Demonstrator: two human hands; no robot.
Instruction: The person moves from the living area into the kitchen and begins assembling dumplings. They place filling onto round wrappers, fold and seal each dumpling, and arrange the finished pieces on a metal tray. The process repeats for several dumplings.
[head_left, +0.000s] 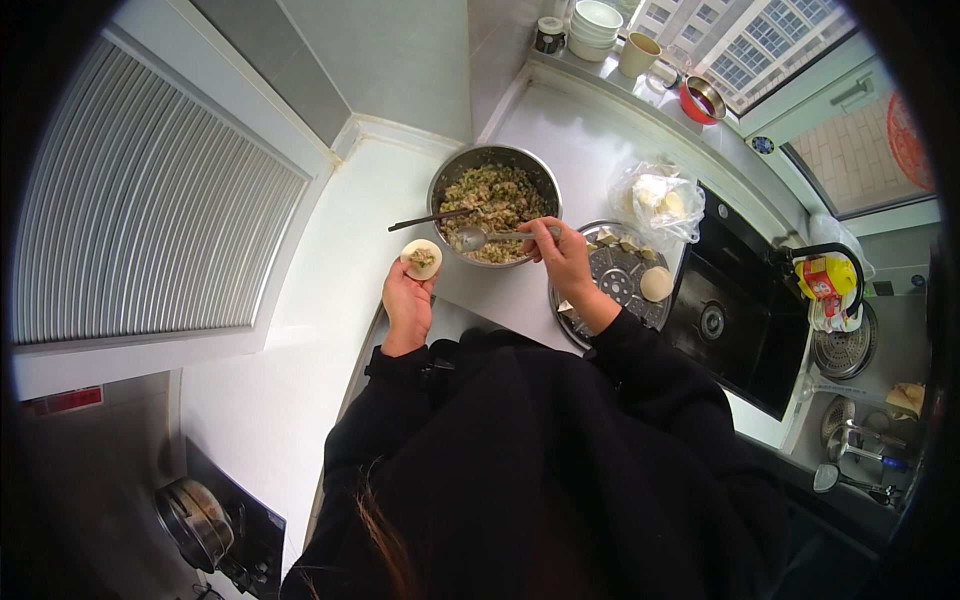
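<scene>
On the fingers of my left hand (409, 300) lies a round dough wrapper (421, 259) with a small heap of chopped filling at its middle. My right hand (559, 253) grips the handle of a metal spoon (472, 239), whose bowl is over the near part of a steel mixing bowl (556, 180). Chopped green and pinkish filling (495, 191) is in that bowl, and dark chopsticks (412, 223) lean over its left rim. Partly under my right forearm, a perforated steel steamer tray (616, 283) holds several folded dumplings (626, 241) and a stack of round wrappers (656, 284).
A clear plastic bag (660, 199) with pale rounds inside sits behind the tray. At the right is a black sink (720, 300) with a black faucet (825, 247). White bowls (595, 30), a cup (639, 54) and a red bowl (701, 100) line the windowsill. A pot (195, 521) stands at lower left.
</scene>
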